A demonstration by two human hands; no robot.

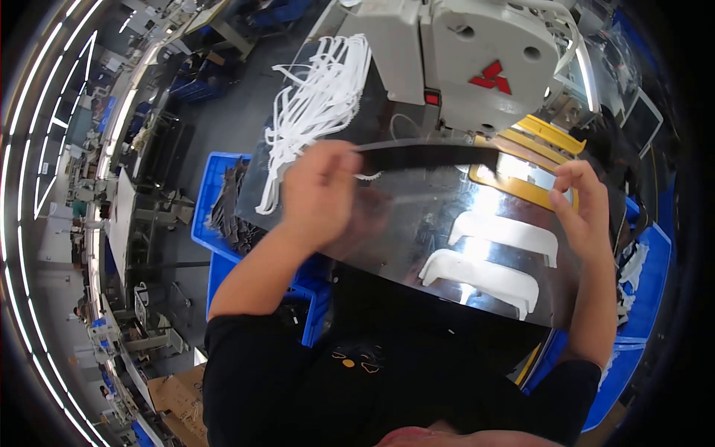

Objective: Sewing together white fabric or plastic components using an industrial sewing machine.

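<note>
Pinching the black strip [428, 156] by one end, our left hand [320, 190] holds it above the worktop [410, 242]; our right hand [585, 212] has its fingers apart. Being unsupported, the strip's free end could snag the nearby yellow frame [518, 191].

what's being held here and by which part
The left hand grips a black strip by its left end. The right hand is apart from it, with nothing visibly held.
</note>
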